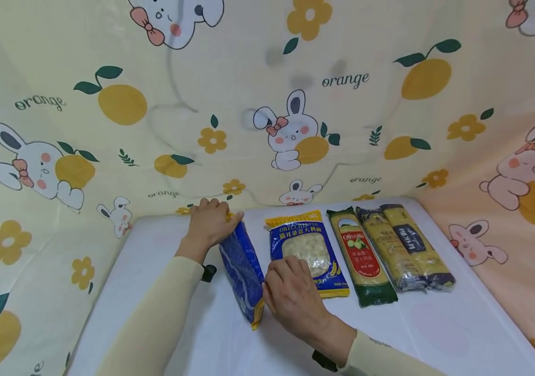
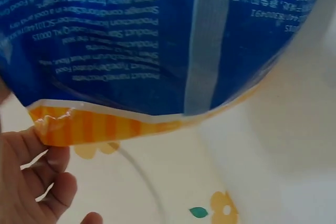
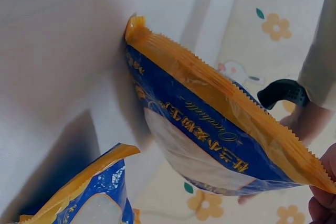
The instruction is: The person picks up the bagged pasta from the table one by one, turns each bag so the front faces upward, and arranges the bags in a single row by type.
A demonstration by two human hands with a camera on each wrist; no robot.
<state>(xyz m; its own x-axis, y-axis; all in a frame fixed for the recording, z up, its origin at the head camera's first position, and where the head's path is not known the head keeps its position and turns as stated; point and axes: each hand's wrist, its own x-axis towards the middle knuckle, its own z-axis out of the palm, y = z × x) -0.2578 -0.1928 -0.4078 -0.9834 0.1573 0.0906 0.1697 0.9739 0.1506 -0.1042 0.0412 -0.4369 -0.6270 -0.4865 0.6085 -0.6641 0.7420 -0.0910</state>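
A blue pasta bag (image 1: 243,269) with yellow ends is held up on its edge, tilted over the white table. At its far end my left hand (image 1: 211,224) pinches a top corner; the left wrist view shows thumb and finger on the yellow strip (image 2: 105,127). Its near side is gripped by my right hand (image 1: 293,297), which pinches a yellow corner in the right wrist view. Just right of it, a second blue bag, labelled orecchiette (image 1: 305,250), lies flat, partly hidden behind my right hand.
To the right lie a green and red Olivoila spaghetti pack (image 1: 359,256) and gold pasta packs (image 1: 406,248) side by side. The white table (image 1: 154,261) meets a cloth backdrop (image 1: 230,78) printed with rabbits and oranges at its far edge and sides.
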